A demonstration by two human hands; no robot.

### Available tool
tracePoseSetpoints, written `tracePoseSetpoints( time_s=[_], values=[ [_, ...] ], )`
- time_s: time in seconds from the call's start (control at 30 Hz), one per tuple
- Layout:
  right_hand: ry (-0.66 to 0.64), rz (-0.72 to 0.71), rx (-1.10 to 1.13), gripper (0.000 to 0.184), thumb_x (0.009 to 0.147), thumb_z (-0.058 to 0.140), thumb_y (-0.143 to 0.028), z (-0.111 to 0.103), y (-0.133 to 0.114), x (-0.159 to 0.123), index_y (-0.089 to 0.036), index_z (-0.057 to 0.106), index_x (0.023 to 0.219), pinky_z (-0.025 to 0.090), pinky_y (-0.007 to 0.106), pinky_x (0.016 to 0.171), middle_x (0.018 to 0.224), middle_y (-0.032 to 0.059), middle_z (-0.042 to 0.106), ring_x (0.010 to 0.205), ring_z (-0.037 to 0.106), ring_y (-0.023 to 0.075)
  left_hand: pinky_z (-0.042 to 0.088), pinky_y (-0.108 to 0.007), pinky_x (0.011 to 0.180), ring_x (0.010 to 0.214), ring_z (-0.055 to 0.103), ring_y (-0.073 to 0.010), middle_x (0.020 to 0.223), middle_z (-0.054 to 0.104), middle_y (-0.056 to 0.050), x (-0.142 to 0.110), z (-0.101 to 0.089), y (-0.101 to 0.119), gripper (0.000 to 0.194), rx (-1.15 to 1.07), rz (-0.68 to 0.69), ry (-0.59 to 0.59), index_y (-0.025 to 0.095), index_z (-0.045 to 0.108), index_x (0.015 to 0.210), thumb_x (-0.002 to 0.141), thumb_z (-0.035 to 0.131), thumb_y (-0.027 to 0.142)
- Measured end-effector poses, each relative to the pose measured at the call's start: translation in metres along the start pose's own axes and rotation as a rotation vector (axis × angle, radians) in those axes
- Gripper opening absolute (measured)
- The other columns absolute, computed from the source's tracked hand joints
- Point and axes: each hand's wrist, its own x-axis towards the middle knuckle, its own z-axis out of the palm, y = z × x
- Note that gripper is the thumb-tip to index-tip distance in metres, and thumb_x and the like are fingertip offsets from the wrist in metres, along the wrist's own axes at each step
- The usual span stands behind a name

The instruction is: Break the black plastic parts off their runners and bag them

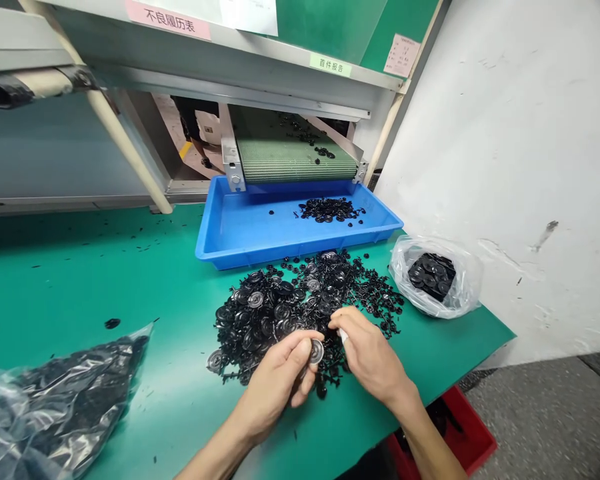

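Note:
My left hand is closed, pinching a round dark plastic disc with raised rings between thumb and fingers. To its right, my right hand has its fingers curled together over the pile's near side. Something white shows by its thumb; whether the fingertips hold a part is hidden. Under and beyond both hands spreads a pile of black plastic parts, with round discs mostly on the left and small branched bits on the right.
A blue tray holding more black parts stands behind the pile, below a green conveyor belt. An open clear bag of discs sits right, by a white wall. A filled plastic bag lies left. A red bin stands below the table edge.

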Motion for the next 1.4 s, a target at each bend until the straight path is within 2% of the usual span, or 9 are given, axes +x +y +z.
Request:
tracePoseSetpoints(
  time_s=[0.17, 0.33, 0.47, 0.7, 0.8, 0.9, 1.03, 1.2, 1.4],
  values=[
    [-0.068, -0.025, -0.287, 0.03, 0.091, 0.042, -0.009, 0.001, 0.005, 0.011, -0.023, 0.066, 0.102, 0.046, 0.026, 0.063, 0.09, 0.0048, 0.059, 0.073, 0.057, 0.0165, 0.027, -0.012, 0.035, 0.048, 0.044, -0.005, 0.072, 0.054, 0.003, 0.004, -0.004, 0.007, 0.023, -0.333, -0.026, 0.124, 0.02, 0.056, 0.097, 0.088, 0.059, 0.041],
    [0.133, 0.027, -0.056, 0.028, 0.087, 0.044, -0.008, 0.003, 0.014, 0.008, -0.021, 0.067, 0.096, 0.048, 0.027, 0.075, 0.099, 0.0058, 0.062, 0.085, 0.061, 0.0172, 0.032, -0.011, 0.034, 0.052, 0.051, -0.0057, 0.078, 0.059, 0.001, 0.004, -0.008, 0.01, 0.024, -0.45, -0.018, 0.187, 0.018, 0.054, 0.078, 0.086, 0.063, 0.039],
    [0.26, 0.251, 0.164, 0.02, 0.083, 0.05, -0.014, 0.008, 0.024, 0.003, -0.02, 0.067, 0.092, 0.049, 0.023, 0.061, 0.084, 0.0026, 0.066, 0.072, 0.062, 0.0158, 0.038, -0.011, 0.038, 0.059, 0.057, -0.0073, 0.086, 0.063, -0.002, 0.004, -0.008, 0.01, 0.02, -0.424, -0.066, 0.195, 0.018, 0.058, 0.088, 0.077, 0.074, 0.024],
    [0.342, 0.37, 0.448, 0.004, 0.077, 0.06, -0.021, 0.012, 0.024, 0.001, -0.018, 0.063, 0.078, 0.051, 0.026, 0.061, 0.079, 0.0037, 0.066, 0.072, 0.063, 0.0178, 0.022, -0.013, 0.035, 0.045, 0.031, -0.004, 0.059, 0.042, 0.008, 0.003, -0.001, 0.003, 0.033, -0.21, -0.039, 0.112, 0.013, 0.063, 0.095, 0.078, 0.072, 0.04],
    [0.316, 0.489, 0.732, 0.02, 0.075, 0.066, -0.028, 0.013, 0.01, -0.004, -0.018, 0.061, 0.092, 0.054, 0.027, 0.06, 0.073, 0.001, 0.065, 0.066, 0.065, 0.0172, 0.021, -0.016, 0.038, 0.042, 0.026, -0.0058, 0.049, 0.038, 0.011, 0.002, 0.004, -0.001, 0.039, 0.019, -0.019, 0.127, 0.016, 0.059, 0.102, 0.081, 0.064, 0.049],
    [0.286, 0.485, 0.863, 0.031, 0.076, 0.068, -0.029, 0.022, -0.005, -0.013, -0.018, 0.062, 0.104, 0.056, 0.028, 0.063, 0.079, 0.0016, 0.066, 0.069, 0.066, 0.0169, 0.024, -0.019, 0.041, 0.041, 0.03, -0.008, 0.05, 0.044, 0.01, 0.0, 0.01, -0.003, 0.036, 0.219, 0.05, 0.122, 0.019, 0.056, 0.104, 0.085, 0.056, 0.05],
    [0.272, 0.38, 0.68, 0.019, 0.081, 0.06, -0.022, 0.035, -0.01, -0.02, -0.018, 0.068, 0.098, 0.056, 0.03, 0.072, 0.085, 0.0043, 0.069, 0.078, 0.066, 0.0184, 0.031, -0.021, 0.048, 0.047, 0.04, -0.0109, 0.051, 0.048, 0.008, 0.0, 0.015, -0.004, 0.024, 0.401, 0.152, 0.161, 0.02, 0.057, 0.085, 0.088, 0.052, 0.044],
    [0.254, 0.11, 0.306, 0.037, 0.084, 0.043, -0.007, 0.03, -0.009, -0.019, -0.021, 0.067, 0.108, 0.05, 0.031, 0.087, 0.107, 0.0065, 0.065, 0.098, 0.062, 0.019, 0.033, -0.023, 0.051, 0.048, 0.046, -0.0139, 0.049, 0.05, 0.007, 0.002, 0.015, -0.006, 0.018, 0.562, 0.211, 0.271, 0.022, 0.057, 0.081, 0.088, 0.05, 0.038],
    [0.261, 0.239, 0.388, 0.012, 0.086, 0.057, -0.022, 0.03, -0.017, -0.014, -0.02, 0.068, 0.09, 0.05, 0.021, 0.057, 0.084, 0.0025, 0.063, 0.068, 0.06, 0.0139, 0.036, -0.023, 0.052, 0.05, 0.051, -0.0148, 0.054, 0.056, 0.005, 0.001, 0.014, -0.012, 0.012, 0.633, 0.288, 0.222, 0.024, 0.059, 0.087, 0.089, 0.05, 0.032]
  ],
)
